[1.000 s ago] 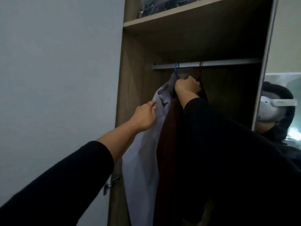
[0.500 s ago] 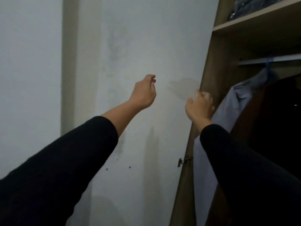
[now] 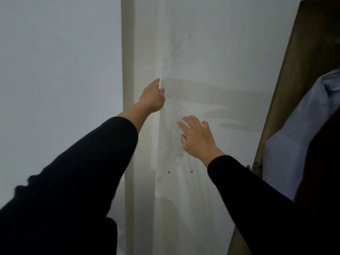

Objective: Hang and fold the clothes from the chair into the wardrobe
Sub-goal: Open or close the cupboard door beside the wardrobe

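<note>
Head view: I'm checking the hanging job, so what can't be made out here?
- Pale shirt: its hanger and top are cut off by the right edge.
- Wardrobe: its rail lies outside the frame.
- Left hand: its fingers are hidden behind the hand itself.
- Chair: not in view.

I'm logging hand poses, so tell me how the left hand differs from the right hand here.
The left hand reaches higher, fingers together at the door edge; the right hand sits lower with fingers spread. The left hand's fingers are mostly hidden; the right hand shows its whole back. Both hold nothing, and both arms wear black sleeves.
</note>
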Demonstrator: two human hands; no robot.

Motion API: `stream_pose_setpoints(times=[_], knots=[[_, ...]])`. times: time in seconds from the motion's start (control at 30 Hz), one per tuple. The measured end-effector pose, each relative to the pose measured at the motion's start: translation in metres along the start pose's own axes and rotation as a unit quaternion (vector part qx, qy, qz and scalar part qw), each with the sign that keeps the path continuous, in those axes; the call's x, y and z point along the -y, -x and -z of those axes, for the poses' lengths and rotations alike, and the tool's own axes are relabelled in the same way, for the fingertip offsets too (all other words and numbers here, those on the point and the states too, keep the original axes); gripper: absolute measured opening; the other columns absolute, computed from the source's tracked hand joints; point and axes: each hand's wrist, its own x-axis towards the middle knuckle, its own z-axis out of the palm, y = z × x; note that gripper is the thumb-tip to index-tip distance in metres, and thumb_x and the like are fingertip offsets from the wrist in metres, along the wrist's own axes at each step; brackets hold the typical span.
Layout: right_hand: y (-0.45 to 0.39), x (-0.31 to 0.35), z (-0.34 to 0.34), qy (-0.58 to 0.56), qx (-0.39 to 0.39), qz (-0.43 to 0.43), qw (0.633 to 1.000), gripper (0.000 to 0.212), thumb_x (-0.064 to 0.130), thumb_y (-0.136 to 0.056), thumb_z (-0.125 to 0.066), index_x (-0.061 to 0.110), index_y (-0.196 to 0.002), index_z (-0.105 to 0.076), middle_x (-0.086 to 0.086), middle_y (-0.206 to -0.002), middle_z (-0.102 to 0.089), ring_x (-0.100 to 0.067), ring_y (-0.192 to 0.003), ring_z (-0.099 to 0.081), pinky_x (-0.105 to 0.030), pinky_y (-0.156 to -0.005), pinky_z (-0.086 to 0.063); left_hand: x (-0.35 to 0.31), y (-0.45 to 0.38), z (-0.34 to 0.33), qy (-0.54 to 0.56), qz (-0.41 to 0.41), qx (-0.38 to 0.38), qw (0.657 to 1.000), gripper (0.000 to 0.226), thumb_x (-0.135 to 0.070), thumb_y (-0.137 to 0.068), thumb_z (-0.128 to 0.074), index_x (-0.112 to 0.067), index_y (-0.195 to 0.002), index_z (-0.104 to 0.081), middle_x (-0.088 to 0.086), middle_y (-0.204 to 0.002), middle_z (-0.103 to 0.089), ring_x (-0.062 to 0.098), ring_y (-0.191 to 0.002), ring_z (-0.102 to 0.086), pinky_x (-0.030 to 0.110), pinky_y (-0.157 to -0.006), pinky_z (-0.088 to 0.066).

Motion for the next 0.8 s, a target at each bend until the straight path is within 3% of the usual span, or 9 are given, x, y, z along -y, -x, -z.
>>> stream_pose_setpoints(times=[0.13, 0.23, 0.33, 0.43, 0.57, 0.8], knots=[[-0.014, 0.038, -0.023, 0.032, 0.026, 0.096, 0.995, 0.051, 0.021, -0.096, -0.043, 0.014, -0.146, -0.035, -0.006, -0.152, -0.033, -0.024, -0.143, -0.023, -0.048, -0.109, -0.023, 0.010, -0.015, -0.005, 0.016, 0.002, 0.032, 0.999, 0.054, -0.025, -0.103, -0.029, -0.005, -0.150, -0.013, 0.015, -0.155, -0.023, 0.032, -0.142, -0.024, 0.035, -0.114, -0.020], [-0.027, 0.055, -0.040, 0.071, 0.046, 0.108, 0.991, 0.054, 0.024, -0.097, -0.039, 0.014, -0.148, -0.028, -0.004, -0.156, -0.025, -0.022, -0.146, -0.013, -0.049, -0.111, -0.019, 0.019, -0.025, -0.016, 0.047, -0.010, 0.060, 0.997, 0.053, -0.028, -0.103, -0.029, -0.005, -0.149, -0.016, 0.020, -0.149, -0.034, 0.036, -0.135, -0.036, 0.038, -0.108, -0.029], [-0.035, 0.063, -0.052, 0.120, 0.075, 0.104, 0.984, 0.057, 0.028, -0.098, -0.038, 0.013, -0.150, -0.022, -0.002, -0.158, -0.018, -0.023, -0.148, 0.000, -0.053, -0.113, -0.013, 0.025, -0.037, -0.026, 0.089, -0.016, 0.061, 0.994, 0.048, -0.031, -0.102, -0.029, -0.003, -0.141, -0.029, 0.019, -0.132, -0.051, 0.035, -0.119, -0.049, 0.035, -0.090, -0.039], [-0.036, 0.062, -0.057, 0.171, 0.103, 0.094, 0.975, 0.059, 0.032, -0.098, -0.036, 0.012, -0.151, -0.019, -0.002, -0.159, -0.014, -0.024, -0.147, 0.010, -0.059, -0.113, -0.005, 0.027, -0.042, -0.031, 0.105, -0.023, 0.017, 0.994, 0.038, -0.031, -0.103, -0.029, -0.001, -0.123, -0.044, 0.011, -0.102, -0.055, 0.029, -0.094, -0.052, 0.029, -0.072, -0.031], [-0.024, 0.062, -0.055, 0.192, 0.119, 0.089, 0.970, 0.060, 0.033, -0.098, -0.035, 0.013, -0.152, -0.019, -0.001, -0.160, -0.013, -0.025, -0.147, 0.014, -0.064, -0.110, 0.007, 0.029, -0.033, -0.029, 0.102, -0.043, -0.013, 0.994, 0.033, -0.027, -0.102, -0.032, -0.003, -0.116, -0.049, 0.005, -0.094, -0.051, 0.021, -0.084, -0.044, 0.028, -0.071, -0.030], [0.016, 0.066, -0.024, 0.245, 0.074, 0.110, 0.960, 0.060, 0.042, -0.098, -0.031, 0.012, -0.150, -0.024, -0.004, -0.156, -0.022, -0.027, -0.147, 0.016, -0.066, -0.109, 0.008, 0.011, 0.009, -0.004, 0.103, -0.107, -0.018, 0.989, 0.032, -0.025, -0.102, -0.030, -0.006, -0.105, -0.055, 0.002, -0.086, -0.054, 0.021, -0.082, -0.047, 0.028, -0.072, -0.031]])
